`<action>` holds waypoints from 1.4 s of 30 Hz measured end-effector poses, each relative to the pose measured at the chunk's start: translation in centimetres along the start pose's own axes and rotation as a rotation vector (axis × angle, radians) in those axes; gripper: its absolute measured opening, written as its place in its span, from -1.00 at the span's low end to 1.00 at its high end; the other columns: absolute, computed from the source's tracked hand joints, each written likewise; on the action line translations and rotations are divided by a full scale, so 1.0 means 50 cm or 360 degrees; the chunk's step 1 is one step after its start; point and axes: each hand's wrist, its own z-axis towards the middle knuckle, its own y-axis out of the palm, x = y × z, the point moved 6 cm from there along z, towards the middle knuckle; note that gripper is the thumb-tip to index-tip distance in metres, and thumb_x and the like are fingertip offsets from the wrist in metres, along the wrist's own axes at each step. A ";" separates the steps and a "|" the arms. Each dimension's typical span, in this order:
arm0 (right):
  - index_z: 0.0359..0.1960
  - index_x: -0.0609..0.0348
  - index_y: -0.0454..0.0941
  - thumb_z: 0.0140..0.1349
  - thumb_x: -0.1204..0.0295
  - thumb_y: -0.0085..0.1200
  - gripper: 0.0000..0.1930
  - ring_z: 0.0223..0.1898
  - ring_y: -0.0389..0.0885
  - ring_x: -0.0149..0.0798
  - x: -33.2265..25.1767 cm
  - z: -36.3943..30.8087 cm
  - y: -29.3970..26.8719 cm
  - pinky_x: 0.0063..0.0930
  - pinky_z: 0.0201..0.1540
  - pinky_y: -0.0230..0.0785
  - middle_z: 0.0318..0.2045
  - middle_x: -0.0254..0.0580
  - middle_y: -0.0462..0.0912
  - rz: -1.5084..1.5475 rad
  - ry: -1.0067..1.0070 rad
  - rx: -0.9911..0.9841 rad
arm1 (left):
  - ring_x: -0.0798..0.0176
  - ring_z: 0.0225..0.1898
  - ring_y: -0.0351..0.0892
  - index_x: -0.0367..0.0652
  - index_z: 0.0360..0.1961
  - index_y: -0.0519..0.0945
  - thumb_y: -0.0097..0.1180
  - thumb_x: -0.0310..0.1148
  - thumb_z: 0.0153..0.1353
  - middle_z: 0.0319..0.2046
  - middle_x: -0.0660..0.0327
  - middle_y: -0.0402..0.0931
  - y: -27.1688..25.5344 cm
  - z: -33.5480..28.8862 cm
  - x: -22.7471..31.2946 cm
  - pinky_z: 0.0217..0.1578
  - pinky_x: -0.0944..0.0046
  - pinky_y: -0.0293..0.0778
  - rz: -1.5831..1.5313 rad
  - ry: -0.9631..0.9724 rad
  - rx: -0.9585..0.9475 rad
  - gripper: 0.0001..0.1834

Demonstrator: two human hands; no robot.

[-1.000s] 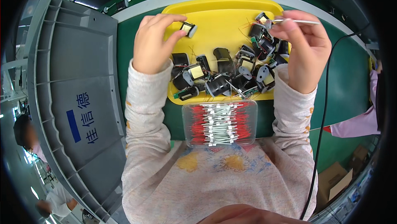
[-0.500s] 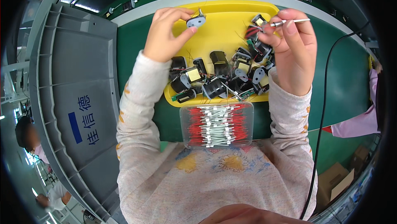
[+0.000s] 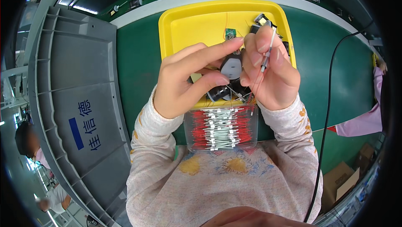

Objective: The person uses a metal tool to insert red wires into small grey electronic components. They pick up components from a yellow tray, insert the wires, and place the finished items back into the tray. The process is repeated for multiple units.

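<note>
My left hand [image 3: 180,78] is closed around a small black part with a grey end cap [image 3: 231,68], its thumb and fingers on the part's left side. A small green circuit board [image 3: 230,33] with thin wires shows just beyond that part. In my right hand [image 3: 276,74], a thin white stick with a silver metal sleeve [image 3: 267,55] is pinched between thumb and fingers, and thin reddish wires hang below it. The right fingertips come up against the capped part's right side; whether they grip it is hidden. Both hands are over the yellow tray [image 3: 163,28].
More black parts [image 3: 217,93] with wires lie in the tray, partly under my hands. Nearer me stands a clear plastic box [image 3: 188,141] of red-and-white wire pieces [image 3: 222,128]. A grey crate [image 3: 83,80] stands at left; a black cable [image 3: 329,97] runs down the right.
My hands have come together over the tray. The left has moved right and nearer with the capped part; the right has moved left, the white stick now tilted more upright.
</note>
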 end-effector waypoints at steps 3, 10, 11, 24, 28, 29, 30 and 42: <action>-0.25 0.27 0.38 0.21 0.37 -0.04 -0.80 -0.44 0.58 -0.30 0.000 0.001 -0.006 -0.42 -0.31 0.53 -0.39 -0.10 0.51 -0.0125 0.0065 -0.0047 | 0.29 -0.37 0.53 -0.22 -0.04 0.52 0.29 -0.53 -0.24 -0.47 0.19 0.49 -0.004 0.004 0.004 -0.33 0.39 0.43 0.0153 -0.0059 -0.0007 -0.41; -0.26 0.29 0.38 0.18 0.41 0.00 -0.80 -0.46 0.57 -0.27 -0.009 0.004 0.003 -0.42 -0.32 0.53 -0.40 -0.08 0.51 -0.0082 -0.0044 -0.0052 | 0.23 -0.33 0.49 -0.15 -0.29 0.60 0.41 -0.28 -0.42 -0.34 0.20 0.53 -0.019 0.000 0.034 -0.28 0.33 0.40 0.0870 0.0545 0.0322 -0.48; -0.26 0.30 0.37 0.17 0.42 0.01 -0.80 -0.45 0.58 -0.26 -0.016 0.004 0.006 -0.41 -0.32 0.53 -0.40 -0.08 0.51 -0.0107 -0.0122 -0.0019 | 0.21 -0.29 0.48 -0.17 -0.34 0.58 0.41 -0.27 -0.40 -0.30 0.18 0.52 -0.019 0.000 0.029 -0.24 0.30 0.39 0.0727 0.0534 0.0362 -0.52; -0.24 0.25 0.36 0.23 0.44 -0.09 -0.86 -0.53 0.54 -0.37 0.039 -0.005 0.004 -0.37 -0.35 0.52 -0.37 -0.07 0.53 0.0285 0.0099 -0.0016 | 0.17 -0.09 0.49 -0.35 0.08 0.31 0.17 -0.24 0.08 -0.09 0.05 0.47 0.005 -0.022 -0.029 -0.11 0.31 0.42 -0.0377 0.0120 0.0376 -0.40; -0.25 0.26 0.35 0.22 0.43 -0.06 -0.84 -0.49 0.56 -0.34 0.032 -0.005 -0.001 -0.37 -0.29 0.50 -0.36 -0.06 0.54 0.0199 -0.0032 -0.0015 | 0.13 -0.01 0.46 -0.37 0.01 0.32 0.27 -0.38 -0.03 -0.02 -0.01 0.43 0.017 -0.025 -0.017 -0.07 0.28 0.43 -0.0335 0.0190 0.0318 -0.41; -0.25 0.26 0.36 0.21 0.43 -0.05 -0.84 -0.48 0.57 -0.32 0.026 -0.005 -0.002 -0.37 -0.28 0.50 -0.36 -0.06 0.54 0.0200 -0.0044 -0.0040 | 0.13 0.01 0.45 -0.37 0.00 0.32 0.30 -0.43 -0.06 -0.01 -0.02 0.42 0.023 -0.024 -0.011 -0.07 0.27 0.43 -0.0329 0.0182 0.0293 -0.40; -0.25 0.26 0.36 0.21 0.43 -0.04 -0.84 -0.46 0.58 -0.31 0.021 -0.006 -0.002 -0.37 -0.27 0.49 -0.35 -0.05 0.54 0.0200 -0.0055 -0.0067 | 0.16 -0.02 0.47 -0.37 -0.02 0.35 0.33 -0.57 -0.16 -0.03 -0.02 0.43 0.022 -0.022 -0.005 -0.07 0.28 0.43 -0.0327 0.0172 0.0285 -0.38; -0.32 0.27 0.35 0.03 0.39 0.21 -0.69 -0.54 0.53 -0.17 -0.123 -0.058 0.112 -0.36 -0.47 0.49 -0.53 -0.07 0.53 -0.2191 -0.1290 -0.0260 | 0.05 -0.04 0.50 -0.30 -0.19 0.53 0.22 -0.41 -0.09 -0.23 0.07 0.57 0.000 -0.009 0.008 0.06 0.05 0.27 0.0049 0.0511 0.0242 -0.62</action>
